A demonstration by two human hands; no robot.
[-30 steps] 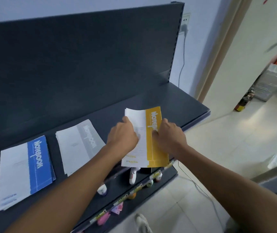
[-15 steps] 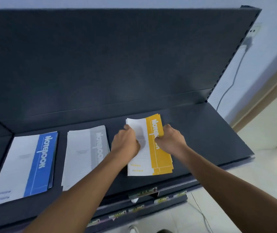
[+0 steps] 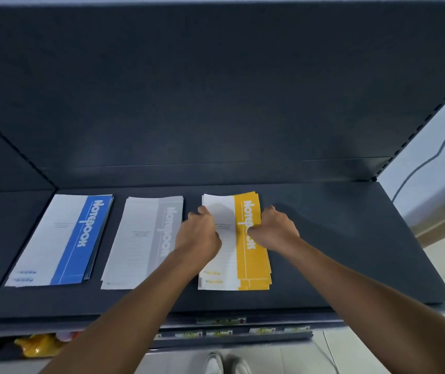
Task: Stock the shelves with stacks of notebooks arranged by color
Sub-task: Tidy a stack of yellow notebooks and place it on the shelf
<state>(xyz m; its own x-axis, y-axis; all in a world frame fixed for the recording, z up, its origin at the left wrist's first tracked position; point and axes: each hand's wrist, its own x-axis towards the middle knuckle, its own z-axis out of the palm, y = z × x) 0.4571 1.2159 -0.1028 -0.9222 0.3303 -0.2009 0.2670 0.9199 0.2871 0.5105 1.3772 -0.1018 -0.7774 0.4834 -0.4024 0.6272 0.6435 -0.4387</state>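
Three notebook stacks lie side by side on the dark shelf (image 3: pixel 337 238). The blue stack (image 3: pixel 62 238) is at the left and the grey stack (image 3: pixel 140 238) is in the middle. The yellow stack (image 3: pixel 245 268) lies to the right of those, slightly fanned. My left hand (image 3: pixel 201 233) grips the yellow stack's left edge with curled fingers. My right hand (image 3: pixel 275 229) grips its right edge, fingers curled over the yellow band.
The shelf's dark back panel (image 3: pixel 216 90) rises behind the stacks. Bare shelf surface lies right of the yellow stack. Lower shelves with price labels (image 3: pixel 216 333) and a yellow packet (image 3: pixel 38 346) sit below. A cable (image 3: pixel 431 157) hangs on the right wall.
The yellow stack went from overhanging the shelf's front edge to lying fully on the shelf beside the grey stack. Both hands stayed on its edges. The view turned left and down.
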